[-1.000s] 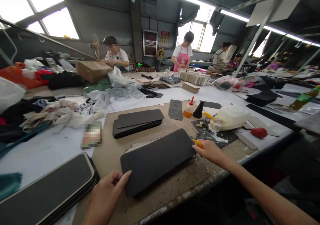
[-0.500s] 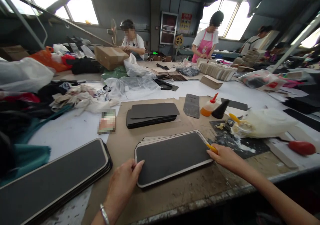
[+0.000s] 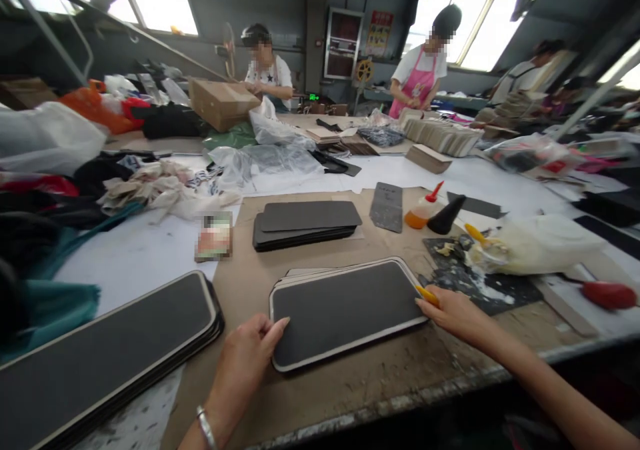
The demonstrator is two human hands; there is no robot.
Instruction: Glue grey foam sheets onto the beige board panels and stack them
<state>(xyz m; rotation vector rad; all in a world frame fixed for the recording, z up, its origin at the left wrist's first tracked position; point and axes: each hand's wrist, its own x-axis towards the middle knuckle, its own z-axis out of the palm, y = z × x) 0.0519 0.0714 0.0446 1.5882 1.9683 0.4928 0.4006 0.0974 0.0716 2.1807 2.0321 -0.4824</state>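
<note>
A stack of dark rounded panels with pale edges (image 3: pixel 345 310) lies on brown paper near the table's front edge. My left hand (image 3: pixel 247 360) rests on the stack's near left corner, fingers curled against it. My right hand (image 3: pixel 453 313) sits at the stack's right end, closed on a small yellow tool (image 3: pixel 427 295). A larger pile of long dark panels (image 3: pixel 110 347) lies at the front left. Another stack of dark panels (image 3: pixel 305 223) lies farther back.
An orange glue bottle (image 3: pixel 423 211), a black cone (image 3: pixel 445 217), a glue-smeared black sheet (image 3: pixel 480 283) and a white bag (image 3: pixel 540 243) sit right. A red-handled tool (image 3: pixel 605 295) lies far right. Cloth heaps (image 3: pixel 100 190) fill the left. Other people (image 3: pixel 265 70) work beyond.
The top dark panel I held a second ago is gone from the stack, baring a pale-edged panel. My view has tilted down and left; both hands stay at the stack's ends.
</note>
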